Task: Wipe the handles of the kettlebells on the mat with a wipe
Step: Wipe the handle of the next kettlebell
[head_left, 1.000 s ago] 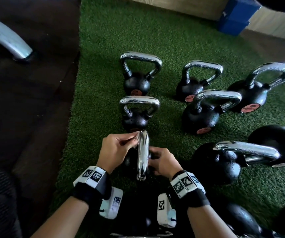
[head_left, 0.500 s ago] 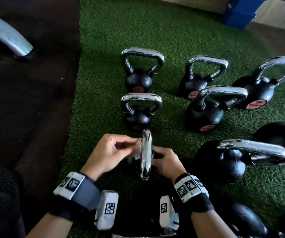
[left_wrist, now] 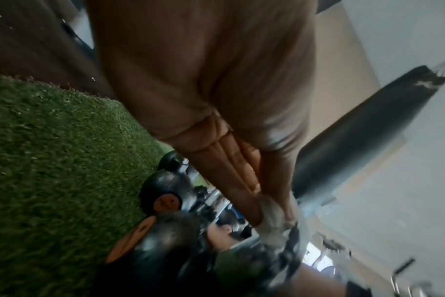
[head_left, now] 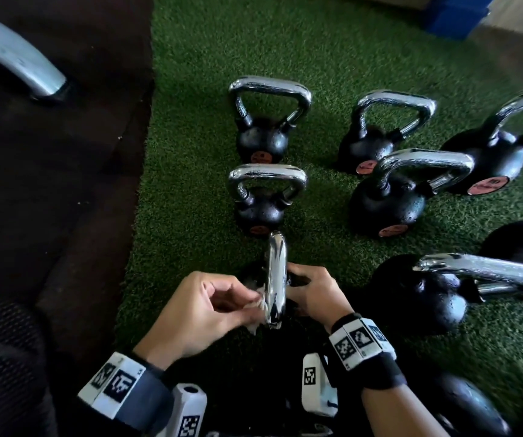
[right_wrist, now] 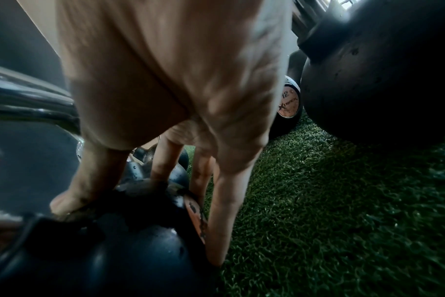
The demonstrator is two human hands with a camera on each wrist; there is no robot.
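Observation:
A black kettlebell (right_wrist: 130, 251) stands on the green mat (head_left: 190, 190) right below me, its chrome handle (head_left: 276, 279) seen edge-on. My left hand (head_left: 209, 310) pinches a small white wipe (head_left: 258, 305) against the handle's near left side; the left wrist view shows the wipe (left_wrist: 272, 217) between thumb and fingers. My right hand (head_left: 314, 294) rests on the bell's body right of the handle, fingers (right_wrist: 221, 221) spread down its side. Several more chrome-handled kettlebells stand beyond, the nearest (head_left: 263, 203) straight ahead.
A large kettlebell (head_left: 443, 291) stands close at my right, others (head_left: 389, 197) in rows further right. Dark rubber floor (head_left: 48, 184) borders the mat on the left, with a grey metal machine leg (head_left: 17, 55). A blue box (head_left: 456, 14) sits at the far right.
My left hand has slid back toward me along the handle with the wipe, from its far end to its near end. The right hand has stayed on the bell.

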